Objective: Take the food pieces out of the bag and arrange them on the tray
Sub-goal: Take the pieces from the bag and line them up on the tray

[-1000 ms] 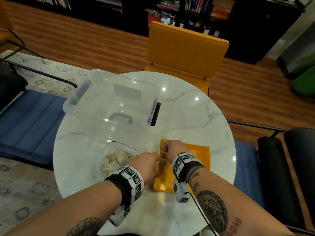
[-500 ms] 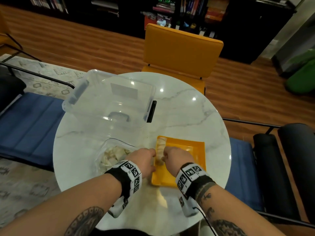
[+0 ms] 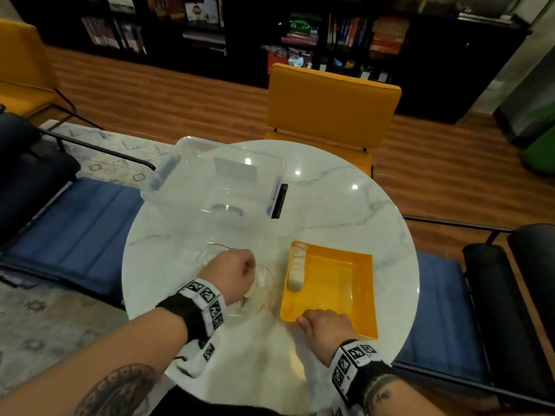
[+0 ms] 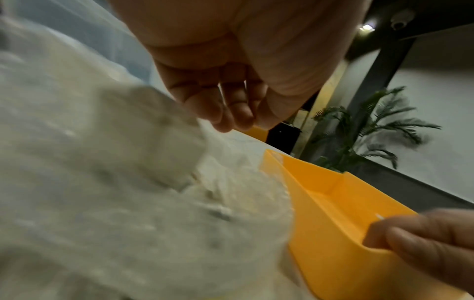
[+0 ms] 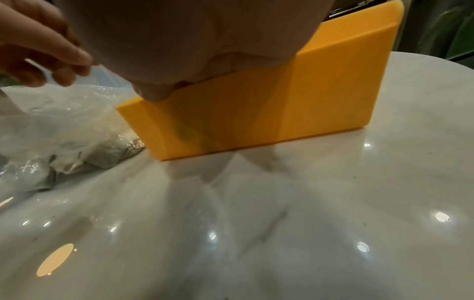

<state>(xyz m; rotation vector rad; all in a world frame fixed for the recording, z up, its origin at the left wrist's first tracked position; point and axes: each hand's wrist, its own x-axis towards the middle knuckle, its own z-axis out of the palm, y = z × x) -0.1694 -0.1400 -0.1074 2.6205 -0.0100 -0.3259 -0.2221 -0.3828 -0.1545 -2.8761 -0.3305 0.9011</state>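
Head view: orange tray (image 3: 339,283) is seen on the round marble table (image 3: 330,205), used as landmark. Pale food pieces (image 3: 296,270) are lined in a column along the tray's left inner wall, touching each other. Clear bag (image 3: 258,280) of more pieces lies just left of the tray. Left hand (image 3: 232,273) is placed over the bag, knuckles up; finger posture is hidden from this angle. Right hand (image 3: 326,324) is set on the tray's near-left corner. A clear plastic bin (image 3: 216,181) sits beyond the tray to the left, an orange chair (image 3: 330,106) beyond the table.

Left wrist view: what the head camera hides is given here. Left hand (image 4: 231,81) fingers are seen loosely curled together above the bag (image 4: 115,192), nothing held between them; bag contents are blurred. Tray rim (image 4: 320,203) is just right of the bag, and right-hand fingertips (image 4: 423,239) are hooked over the rim.

Right wrist view: the tray's outer wall (image 5: 256,111) is shown from table level, with the right hand's (image 5: 179,50) thumb tip pressed on the top edge, so the rim is pinched. Tray interior is not visible here. Bag (image 5: 64,125) is touching the tray's left corner.
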